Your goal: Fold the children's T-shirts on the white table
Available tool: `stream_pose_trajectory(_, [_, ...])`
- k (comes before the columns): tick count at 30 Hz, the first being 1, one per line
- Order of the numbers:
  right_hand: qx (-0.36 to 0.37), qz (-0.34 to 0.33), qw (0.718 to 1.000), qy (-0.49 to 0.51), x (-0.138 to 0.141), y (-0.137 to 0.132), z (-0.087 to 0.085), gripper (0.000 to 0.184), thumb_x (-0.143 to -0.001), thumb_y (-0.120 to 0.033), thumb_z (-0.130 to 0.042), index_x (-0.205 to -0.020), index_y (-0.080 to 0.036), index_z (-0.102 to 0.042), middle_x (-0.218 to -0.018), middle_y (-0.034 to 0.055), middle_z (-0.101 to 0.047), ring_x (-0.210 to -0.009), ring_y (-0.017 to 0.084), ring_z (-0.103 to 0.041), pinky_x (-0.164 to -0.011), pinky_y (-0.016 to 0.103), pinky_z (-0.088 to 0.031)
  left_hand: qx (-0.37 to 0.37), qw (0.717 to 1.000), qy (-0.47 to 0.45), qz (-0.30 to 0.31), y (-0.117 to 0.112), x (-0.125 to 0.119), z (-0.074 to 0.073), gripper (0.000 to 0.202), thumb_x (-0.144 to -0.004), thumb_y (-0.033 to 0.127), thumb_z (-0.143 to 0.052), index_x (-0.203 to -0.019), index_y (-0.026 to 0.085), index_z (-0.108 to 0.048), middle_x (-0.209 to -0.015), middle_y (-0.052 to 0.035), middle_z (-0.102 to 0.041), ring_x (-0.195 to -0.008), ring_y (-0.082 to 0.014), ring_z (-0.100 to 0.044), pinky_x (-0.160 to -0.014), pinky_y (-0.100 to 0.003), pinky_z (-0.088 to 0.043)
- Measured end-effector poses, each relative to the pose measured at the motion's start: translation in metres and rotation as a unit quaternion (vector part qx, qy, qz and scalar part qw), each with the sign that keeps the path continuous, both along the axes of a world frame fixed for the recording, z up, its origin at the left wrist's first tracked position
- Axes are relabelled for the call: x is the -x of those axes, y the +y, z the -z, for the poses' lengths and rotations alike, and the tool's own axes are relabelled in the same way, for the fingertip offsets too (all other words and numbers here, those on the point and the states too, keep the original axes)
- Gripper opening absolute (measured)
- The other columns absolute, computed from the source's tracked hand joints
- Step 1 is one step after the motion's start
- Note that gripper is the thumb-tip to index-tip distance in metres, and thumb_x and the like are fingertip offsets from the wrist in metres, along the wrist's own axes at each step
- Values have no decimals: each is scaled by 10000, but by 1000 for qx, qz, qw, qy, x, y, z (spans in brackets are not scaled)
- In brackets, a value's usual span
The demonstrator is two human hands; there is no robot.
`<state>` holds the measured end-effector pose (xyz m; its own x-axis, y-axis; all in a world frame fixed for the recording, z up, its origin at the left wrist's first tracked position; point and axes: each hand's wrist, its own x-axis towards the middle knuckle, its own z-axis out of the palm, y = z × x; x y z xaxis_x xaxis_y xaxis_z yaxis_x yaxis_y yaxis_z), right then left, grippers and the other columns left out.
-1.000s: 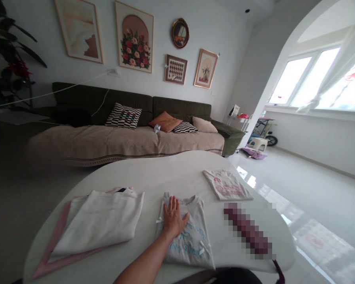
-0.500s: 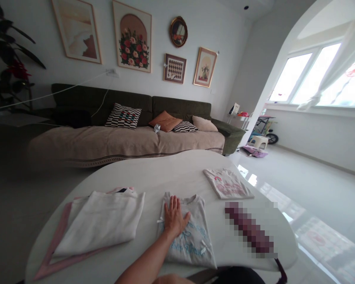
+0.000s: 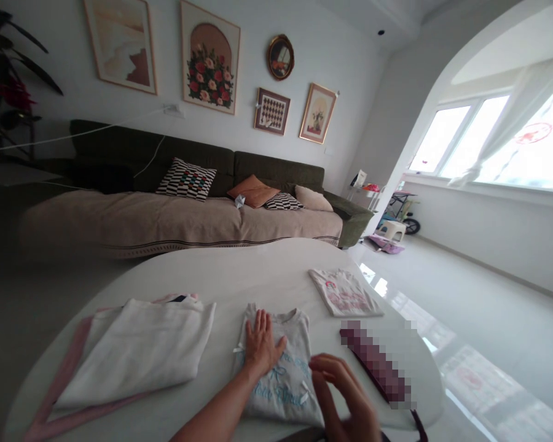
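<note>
A folded grey shirt (image 3: pixel 291 380) with light-blue lettering lies on the white oval table (image 3: pixel 239 276). My left hand (image 3: pixel 262 347) rests flat on its upper part, fingers stretched out. My right hand (image 3: pixel 348 402) hovers over the shirt's right lower edge, fingers loosely curled, with nothing in it. To the left lies a folded white garment (image 3: pixel 138 353) on top of a pink one (image 3: pixel 50 405). A small folded white shirt (image 3: pixel 345 293) with pink print lies further right.
A dark oblong object (image 3: pixel 373 365), blurred out, lies on the table right of the grey shirt. Behind the table stands a long green sofa (image 3: pixel 179 209) with cushions. Glossy white floor (image 3: pixel 479 319) stretches right toward the windows.
My right hand has come into view from below, over the grey shirt's right edge. My left hand has stayed flat on the shirt. The view has shifted slightly.
</note>
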<state>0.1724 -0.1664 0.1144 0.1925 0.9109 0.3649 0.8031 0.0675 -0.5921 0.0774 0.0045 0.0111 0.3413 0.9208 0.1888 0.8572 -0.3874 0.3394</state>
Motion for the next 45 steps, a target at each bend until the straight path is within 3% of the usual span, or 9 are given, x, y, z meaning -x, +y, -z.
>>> stream_pose_trajectory(3, [142,88,985,-38,7,24,48,418,-836,-305,-390,-1221,-197,-515,-1330,114,-448,-1280,318,-308,-981,480,-359,52,999,-14,5,7,-2,-14,698,-790,496,-362,-1346,77,-311,-1441,-150,-251,-1349,-261,-131,-1079,-490,-75])
stream_pose_trajectory(7, [216,107,968,-74,6,26,101,482,-831,-355,-393,-1300,-246,-414,-1406,76,-338,-1294,322,-267,-969,521,-342,93,995,-23,-4,16,15,-34,627,-820,458,-340,-1311,68,-362,-1372,-156,-392,-1298,-241,-294,-1030,-397,-272])
stream_pose_trajectory(16, [154,188,970,24,-10,54,82,398,-795,-305,-391,-1108,-93,-515,-986,167,-626,-951,276,-596,-794,345,-460,107,974,-175,-98,-34,93,7,451,-743,373,-445,-1091,96,-520,-1107,-172,-609,-1051,-267,-558,-915,-353,-404])
stream_pose_trajectory(19, [191,150,962,128,-21,66,78,341,-719,-338,-485,-994,-151,-562,-883,97,-658,-891,258,-613,-718,303,-469,236,920,-303,-77,-37,94,-8,393,-650,385,-545,-969,156,-571,-1022,-106,-662,-1002,-265,-587,-889,-347,-426])
stream_pose_trajectory(23, [217,81,952,198,-49,73,81,234,-638,-372,-552,-749,-171,-598,-718,35,-660,-757,228,-624,-613,261,-460,415,790,-451,4,-54,93,-34,451,-600,389,-604,-985,153,-590,-1021,-79,-671,-1004,-254,-587,-891,-342,-432])
stream_pose_trajectory(27, [237,38,936,257,-73,75,86,285,-644,-396,-513,-812,-180,-591,-655,8,-642,-668,190,-613,-586,257,-455,468,726,-503,-16,-81,82,-33,545,-597,387,-585,-1120,240,-549,-1069,-18,-656,-1038,-235,-571,-927,-362,-409])
stream_pose_trajectory(31, [239,52,929,278,-97,79,79,450,-601,-350,-521,-1001,-152,-573,-657,9,-639,-626,177,-602,-602,269,-463,503,688,-523,-22,-81,53,-35,605,-562,432,-525,-1146,274,-537,-995,0,-672,-962,-266,-600,-811,-398,-472])
stream_pose_trajectory(39, [113,89,967,212,-217,127,31,537,-619,-415,-489,-1080,-155,-582,-758,49,-666,-661,192,-609,-583,271,-467,455,651,-600,98,-3,-83,-92,570,-616,244,-458,-1185,218,-465,-888,-24,-656,-799,-198,-614,-692,-310,-485])
stream_pose_trajectory(45, [74,115,977,164,-328,185,20,591,-704,-420,-397,-1209,-120,-465,-646,21,-643,-560,165,-583,-534,260,-444,416,709,-561,101,69,-198,-84,513,-665,185,-441,-1175,240,-452,-865,-1,-639,-723,-141,-608,-598,-236,-462])
